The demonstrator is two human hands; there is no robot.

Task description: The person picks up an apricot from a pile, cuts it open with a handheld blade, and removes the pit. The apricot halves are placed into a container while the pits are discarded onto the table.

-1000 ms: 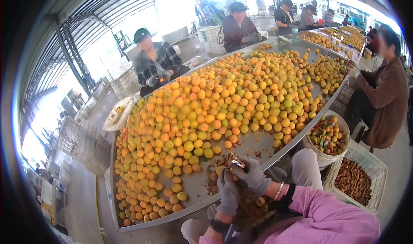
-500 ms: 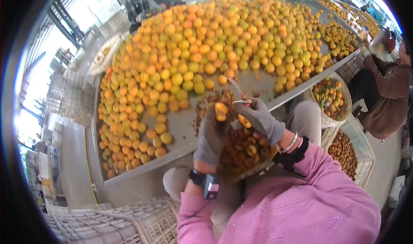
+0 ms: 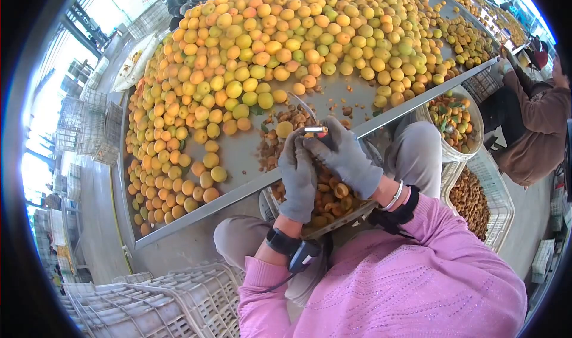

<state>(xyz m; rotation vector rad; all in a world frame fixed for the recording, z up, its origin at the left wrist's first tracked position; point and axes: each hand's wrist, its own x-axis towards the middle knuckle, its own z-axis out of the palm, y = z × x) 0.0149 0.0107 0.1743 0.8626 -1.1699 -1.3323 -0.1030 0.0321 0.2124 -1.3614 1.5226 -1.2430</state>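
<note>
My left hand, in a grey glove, has its fingers curled up against those of the right; anything in it is hidden. In my gloved right hand is a small knife, its thin curved blade pointing up over the table and its handle end showing above the fingers. Both hands meet over a crate of halved apricots at my lap. Just beyond the fingertips, a whole apricot lies among brown pits on the metal table.
A big heap of apricots covers much of the table. Right of my knee stand a bucket of fruit and leaves and a crate of pits. White crates sit at lower left. A person in brown sits at right.
The cut apricot pieces seen in my hands are out of sight there, and more halves show in the crate. My hands have come together, the knife shifting up and left.
</note>
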